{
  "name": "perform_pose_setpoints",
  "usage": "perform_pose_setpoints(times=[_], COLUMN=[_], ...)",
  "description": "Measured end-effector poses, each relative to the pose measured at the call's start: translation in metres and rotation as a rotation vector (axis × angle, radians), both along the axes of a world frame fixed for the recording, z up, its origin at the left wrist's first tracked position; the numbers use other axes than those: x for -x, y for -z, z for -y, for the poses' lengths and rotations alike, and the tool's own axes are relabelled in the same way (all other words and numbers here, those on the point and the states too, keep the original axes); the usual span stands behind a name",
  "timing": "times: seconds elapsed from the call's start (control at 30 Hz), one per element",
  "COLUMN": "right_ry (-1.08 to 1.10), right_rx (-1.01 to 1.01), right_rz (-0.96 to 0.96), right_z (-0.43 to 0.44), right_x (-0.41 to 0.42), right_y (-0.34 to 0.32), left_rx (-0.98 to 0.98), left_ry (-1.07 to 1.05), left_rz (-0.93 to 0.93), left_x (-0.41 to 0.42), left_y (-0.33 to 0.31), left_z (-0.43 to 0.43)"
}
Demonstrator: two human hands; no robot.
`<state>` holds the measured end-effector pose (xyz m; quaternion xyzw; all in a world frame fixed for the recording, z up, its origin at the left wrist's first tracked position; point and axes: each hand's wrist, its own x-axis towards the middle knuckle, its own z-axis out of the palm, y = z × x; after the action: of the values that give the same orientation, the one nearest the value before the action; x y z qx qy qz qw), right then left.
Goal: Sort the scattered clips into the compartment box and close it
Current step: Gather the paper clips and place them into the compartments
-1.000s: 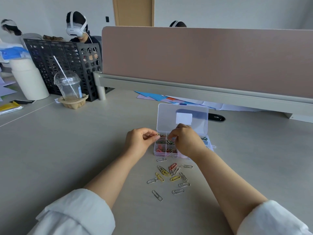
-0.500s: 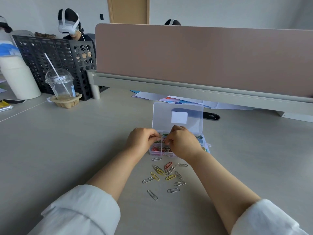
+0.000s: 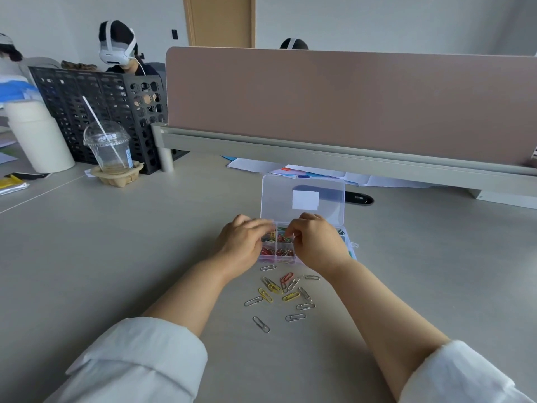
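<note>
The clear compartment box sits on the desk with its lid standing open at the back. Coloured clips fill its compartments. My left hand reaches over the box's back left compartment, fingers stretched out above the yellow clips; I see nothing held in them. My right hand hovers over the middle of the box, thumb and forefinger pinched together on what looks like a small green clip. Several scattered paper clips, silver, yellow and one red, lie on the desk just in front of the box.
A pink desk divider runs across behind the box, with papers and a black pen-like object under it. A plastic cup with a straw, a white roll and a black perforated rack stand far left. People with headsets sit beyond.
Both hands have moved closer together over the box. My left hand's fingers have gone from a pinch to stretched out above the back left compartment.
</note>
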<state>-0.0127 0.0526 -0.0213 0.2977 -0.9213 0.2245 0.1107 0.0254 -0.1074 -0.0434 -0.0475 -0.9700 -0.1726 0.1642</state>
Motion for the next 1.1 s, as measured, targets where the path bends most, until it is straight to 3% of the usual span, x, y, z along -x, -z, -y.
perform_pose_setpoints(times=[0.1,0.43,0.7,0.93,1.1], right_ry=[0.025,0.036,0.116,-0.102,-0.133], right_rx=[0.0,0.034,-0.256,-0.392,-0.325], right_rz=[0.008,0.035,0.226,0.32,0.311], right_z=[-0.009,-0.025,-0.043,-0.035,-0.036], right_x=[-0.005,-0.025,-0.027,-0.046,-0.042], right_y=[0.0,-0.005,-0.008,-0.015,-0.009], left_rx=[0.051,0.009,-0.009,0.022,-0.018], left_ry=[0.004,-0.024,-0.025,-0.012,0.02], left_rz=[0.081,0.018,0.001,0.348,0.303], left_x=[-0.003,-0.022,-0.049,-0.061,-0.06], left_y=[-0.002,-0.002,-0.009,-0.012,-0.011], left_z=[-0.005,-0.01,-0.008,-0.008,-0.017])
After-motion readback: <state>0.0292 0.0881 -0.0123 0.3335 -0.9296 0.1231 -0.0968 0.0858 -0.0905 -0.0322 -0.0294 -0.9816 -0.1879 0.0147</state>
